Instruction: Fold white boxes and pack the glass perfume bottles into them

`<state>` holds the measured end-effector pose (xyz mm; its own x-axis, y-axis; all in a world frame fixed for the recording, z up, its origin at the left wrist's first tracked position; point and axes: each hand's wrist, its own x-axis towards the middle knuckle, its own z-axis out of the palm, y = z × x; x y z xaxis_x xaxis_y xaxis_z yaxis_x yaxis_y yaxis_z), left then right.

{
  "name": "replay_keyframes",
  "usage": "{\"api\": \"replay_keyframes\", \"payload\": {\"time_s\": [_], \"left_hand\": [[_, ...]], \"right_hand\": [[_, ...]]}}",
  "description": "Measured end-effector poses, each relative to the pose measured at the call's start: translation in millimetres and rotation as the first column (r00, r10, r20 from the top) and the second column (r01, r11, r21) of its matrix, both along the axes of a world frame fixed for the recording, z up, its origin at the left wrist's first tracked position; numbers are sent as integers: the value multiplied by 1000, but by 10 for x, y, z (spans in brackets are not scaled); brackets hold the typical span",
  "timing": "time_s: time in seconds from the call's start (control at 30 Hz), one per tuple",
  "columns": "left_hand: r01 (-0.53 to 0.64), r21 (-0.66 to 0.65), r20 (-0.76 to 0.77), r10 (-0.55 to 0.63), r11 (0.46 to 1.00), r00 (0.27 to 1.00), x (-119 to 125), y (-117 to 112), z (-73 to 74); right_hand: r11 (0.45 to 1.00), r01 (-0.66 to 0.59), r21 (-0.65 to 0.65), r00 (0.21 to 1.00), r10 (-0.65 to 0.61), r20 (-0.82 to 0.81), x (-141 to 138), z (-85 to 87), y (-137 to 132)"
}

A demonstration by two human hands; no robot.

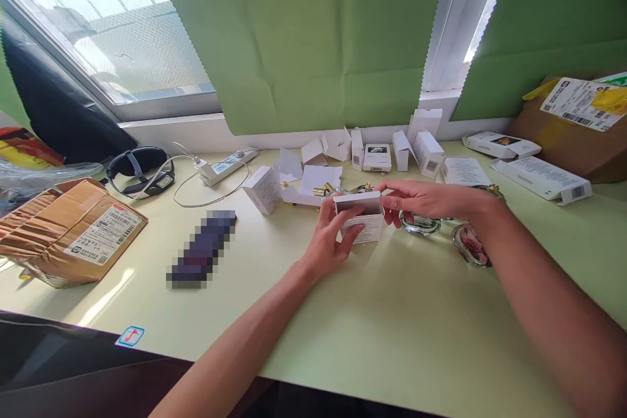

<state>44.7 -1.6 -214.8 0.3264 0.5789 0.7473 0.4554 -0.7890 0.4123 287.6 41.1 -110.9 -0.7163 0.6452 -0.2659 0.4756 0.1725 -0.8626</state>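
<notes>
A small white box (361, 217) with its top flap open sits on the pale green table (401, 326) at the middle. My left hand (329, 238) grips its left side, thumb across the front. My right hand (425, 200) reaches in from the right, its fingers pinching the box's upper right edge and flap. Clear glass bottles (421, 223) lie just behind and under my right wrist, one with a reddish inside (469, 245). Small gold caps (321, 191) lie behind the box.
Several small white boxes (427, 151) and unfolded cartons (313, 177) line the window sill. A power strip (226, 166), a black strap (140, 168), a brown parcel (68, 230) and a blurred dark object (202, 248) lie left. A cardboard box (573, 130) stands far right.
</notes>
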Motion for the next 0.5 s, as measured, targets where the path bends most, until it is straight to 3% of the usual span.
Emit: {"api": "replay_keyframes", "payload": {"time_s": [0.5], "left_hand": [[32, -54, 3, -32, 998, 999, 4, -5, 26]], "right_hand": [[987, -150, -47, 989, 150, -4, -2, 11, 20]]}}
